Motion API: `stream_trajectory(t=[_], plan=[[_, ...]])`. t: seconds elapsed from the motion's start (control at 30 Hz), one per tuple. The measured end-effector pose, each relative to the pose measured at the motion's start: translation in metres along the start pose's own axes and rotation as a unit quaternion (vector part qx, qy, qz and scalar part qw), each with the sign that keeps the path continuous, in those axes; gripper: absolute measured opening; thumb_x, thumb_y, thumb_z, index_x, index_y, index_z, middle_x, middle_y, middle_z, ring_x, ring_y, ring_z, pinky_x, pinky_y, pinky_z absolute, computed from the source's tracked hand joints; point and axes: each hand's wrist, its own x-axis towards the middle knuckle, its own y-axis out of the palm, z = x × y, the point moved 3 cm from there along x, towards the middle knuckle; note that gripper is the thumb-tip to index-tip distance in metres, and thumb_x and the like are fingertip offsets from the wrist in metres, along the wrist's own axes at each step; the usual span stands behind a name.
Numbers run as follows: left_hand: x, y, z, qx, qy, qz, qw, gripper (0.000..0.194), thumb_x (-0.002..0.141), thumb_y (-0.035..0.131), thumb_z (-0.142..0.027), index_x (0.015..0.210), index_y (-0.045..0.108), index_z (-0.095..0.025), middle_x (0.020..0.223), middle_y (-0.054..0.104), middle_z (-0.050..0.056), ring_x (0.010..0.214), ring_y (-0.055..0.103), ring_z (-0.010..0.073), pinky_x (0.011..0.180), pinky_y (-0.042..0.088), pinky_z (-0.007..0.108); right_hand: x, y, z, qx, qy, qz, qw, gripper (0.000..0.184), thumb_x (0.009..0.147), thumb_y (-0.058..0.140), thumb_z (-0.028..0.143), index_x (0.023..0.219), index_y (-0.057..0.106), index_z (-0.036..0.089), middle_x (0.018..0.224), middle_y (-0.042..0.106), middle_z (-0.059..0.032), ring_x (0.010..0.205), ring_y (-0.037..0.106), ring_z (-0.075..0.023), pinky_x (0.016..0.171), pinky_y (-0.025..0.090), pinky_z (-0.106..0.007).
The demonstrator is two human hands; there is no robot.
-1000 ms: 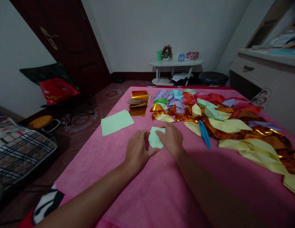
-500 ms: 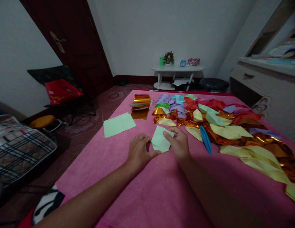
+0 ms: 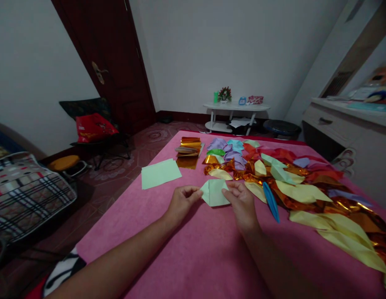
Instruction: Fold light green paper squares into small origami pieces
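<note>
Between my two hands is a light green sheet of folded paper, its left end coming to a blunt point. My left hand pinches that left corner between thumb and fingertips. On the opposite side, my right hand grips the right edge, thumb on top and fingers behind. Left of the hands lie flat light green sheets. Past them sits a stack of shiny gold paper. A folded blue paper piece rests just right of my right hand.
Many folded papers in yellow, gold, purple and red cover the right of the pink tabletop. Beyond stand a white side table and a dark round stool. A red bag sits on a chair at left.
The green paper has turned, its pointed end now facing left. My left hand has gone from resting beside it to pinching that corner. The camera view has tilted up and shifted left.
</note>
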Motion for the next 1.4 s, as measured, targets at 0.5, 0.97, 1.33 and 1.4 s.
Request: stream_trajectory(t=[0.5, 0.97, 1.33, 1.4], plan=[[-0.015, 0.018, -0.02, 0.272, 0.205, 0.025, 0.94, 0.017, 0.08, 0.058, -0.019, 0.068, 0.068, -0.013, 0.061, 0.061, 0.003, 0.056, 0.052, 0.0108, 0.056, 0.039, 0.022, -0.017, 0.021, 0.041, -0.413, -0.343, 0.096, 0.838, 0.016, 0.084, 0.063, 0.029, 0.07, 0.064, 0.022, 0.075, 0.065, -0.0011, 0.08, 0.056, -0.0202, 0.081, 0.039, -0.037], [-0.013, 0.012, -0.019, 0.224, 0.159, 0.022, 0.961, 0.017, 0.079, 0.06, -0.02, 0.066, 0.066, -0.011, 0.06, 0.058, 0.002, 0.055, 0.05, 0.0103, 0.054, 0.037, 0.021, -0.012, 0.019, 0.047, -0.413, -0.353, 0.145, 0.827, 0.015, 0.086, 0.058, 0.024, 0.071, 0.063, 0.021, 0.073, 0.065, -0.0015, 0.078, 0.056, -0.0195, 0.081, 0.038, -0.037], [-0.008, 0.006, -0.008, 0.104, 0.074, 0.037, 0.991, 0.022, 0.077, 0.064, -0.03, 0.068, 0.065, -0.01, 0.058, 0.055, 0.001, 0.053, 0.047, 0.009, 0.052, 0.037, 0.02, -0.014, 0.018, 0.042, -0.357, -0.366, 0.14, 0.848, 0.017, 0.084, 0.053, 0.016, 0.088, 0.069, 0.023, 0.083, 0.07, -0.0024, 0.081, 0.06, -0.0197, 0.085, 0.042, -0.039], [-0.01, 0.007, -0.009, 0.129, 0.091, 0.037, 0.987, 0.02, 0.079, 0.063, -0.027, 0.068, 0.065, -0.01, 0.059, 0.056, 0.001, 0.054, 0.047, 0.0093, 0.053, 0.037, 0.02, -0.015, 0.017, 0.041, -0.356, -0.356, 0.114, 0.857, 0.012, 0.083, 0.056, 0.018, 0.083, 0.068, 0.022, 0.079, 0.069, -0.0022, 0.079, 0.059, -0.0199, 0.083, 0.042, -0.038]])
